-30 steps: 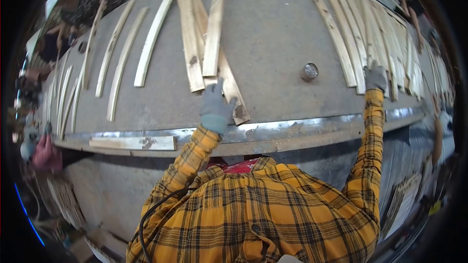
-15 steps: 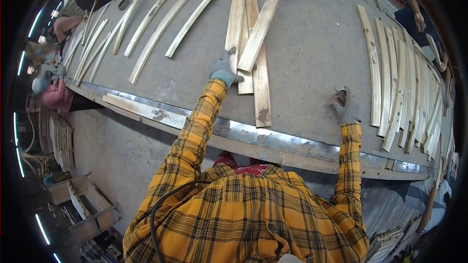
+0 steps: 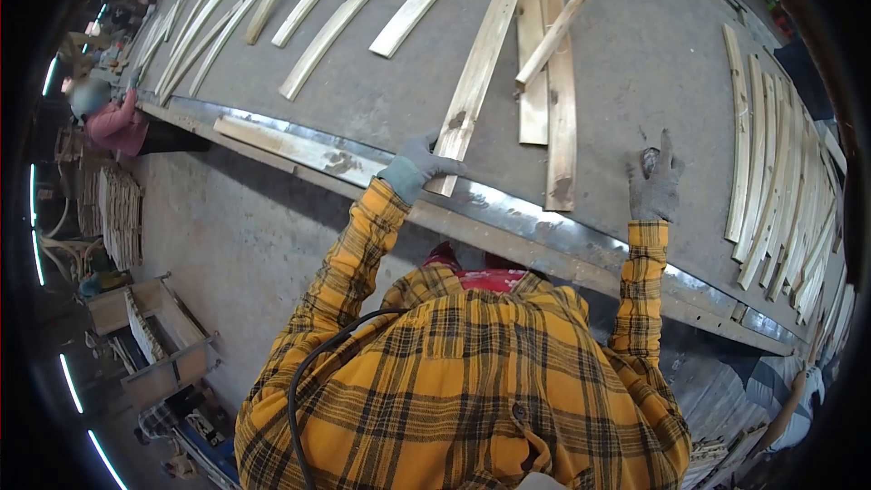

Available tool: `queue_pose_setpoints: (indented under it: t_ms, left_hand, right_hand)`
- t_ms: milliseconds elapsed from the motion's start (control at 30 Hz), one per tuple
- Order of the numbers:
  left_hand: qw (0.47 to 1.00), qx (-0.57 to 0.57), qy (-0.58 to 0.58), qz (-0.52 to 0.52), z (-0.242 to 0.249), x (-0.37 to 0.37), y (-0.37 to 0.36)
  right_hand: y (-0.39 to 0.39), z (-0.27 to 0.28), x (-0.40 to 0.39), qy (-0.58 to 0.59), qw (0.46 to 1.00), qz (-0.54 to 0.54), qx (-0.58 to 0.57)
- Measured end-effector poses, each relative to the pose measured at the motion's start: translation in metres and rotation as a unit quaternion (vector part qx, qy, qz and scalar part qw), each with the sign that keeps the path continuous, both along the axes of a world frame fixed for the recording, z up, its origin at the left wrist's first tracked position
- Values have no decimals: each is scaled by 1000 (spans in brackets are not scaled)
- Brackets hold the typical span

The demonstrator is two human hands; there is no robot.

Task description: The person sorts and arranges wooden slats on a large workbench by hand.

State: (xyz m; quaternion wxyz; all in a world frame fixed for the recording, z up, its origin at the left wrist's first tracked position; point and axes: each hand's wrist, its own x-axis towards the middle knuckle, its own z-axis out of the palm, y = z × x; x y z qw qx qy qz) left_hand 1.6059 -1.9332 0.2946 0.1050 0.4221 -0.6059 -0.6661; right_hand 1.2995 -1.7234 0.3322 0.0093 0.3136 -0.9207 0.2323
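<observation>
My left hand, in a grey glove, grips the near end of a long wooden strip at the table's metal edge. My right hand, also gloved, is over the tabletop at the right, holding a small dark brown object against the palm, with some fingers stretched out. Between my hands lie two strips side by side, a shorter one and a longer one. A narrow-looking strip slants across them, its far end near another person's hand.
Spaced strips lie at the left of the table, and a dense row at the right. One board rests along the front edge. A person in pink stands at the left, another person at the lower right.
My left hand has drawn its strip toward the front edge, away from the other strips. The slanting strip has turned and shifted right. The fingers of my right hand have stretched out more.
</observation>
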Motion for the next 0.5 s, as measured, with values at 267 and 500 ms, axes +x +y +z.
queue_pose_setpoints:
  t_ms: [267,500]
  left_hand:
    - [926,335,174,26,24,49,21]
    - [940,285,171,72,43,87,46]
  right_hand:
    - [-54,21,140,-28,941,279,-189]
    - [-43,30,102,66,977,180,-89]
